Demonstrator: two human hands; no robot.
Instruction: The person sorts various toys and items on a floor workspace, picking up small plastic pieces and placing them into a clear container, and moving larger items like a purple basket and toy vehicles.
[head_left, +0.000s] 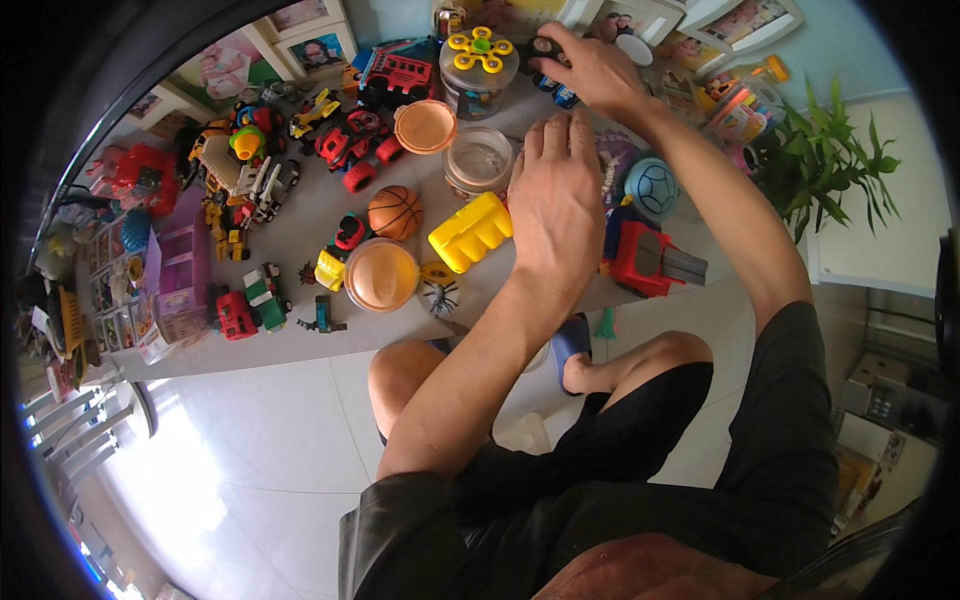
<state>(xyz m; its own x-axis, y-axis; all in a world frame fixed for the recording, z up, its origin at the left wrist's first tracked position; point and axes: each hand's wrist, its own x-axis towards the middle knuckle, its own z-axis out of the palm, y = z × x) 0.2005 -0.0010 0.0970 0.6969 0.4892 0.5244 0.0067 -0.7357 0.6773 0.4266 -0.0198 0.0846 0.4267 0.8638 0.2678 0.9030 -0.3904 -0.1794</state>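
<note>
My right hand (600, 75) reaches to the back of the table, its thumb and forefinger on either side of a small dark toy (546, 49). Small blue items (555, 91) sit just below its thumb. My left hand (557, 195) is palm down, with fingers stretched forward and close together; whatever is under it is hidden. Left of that hand are a clear round jar (480, 161) without its lid and a yellow molded plastic piece (471, 232). To its right are a purple toy (616, 154), a blue ball (651, 186) and a red toy vehicle (643, 259).
A lidded jar (480, 90) carries a yellow fidget spinner (481, 49). An orange lid (425, 126), a toy basketball (395, 212), a round tub (382, 275) and a toy spider (440, 297) lie around. Toy vehicles (352, 142) crowd the left; a leafy plant (821, 161) stands right.
</note>
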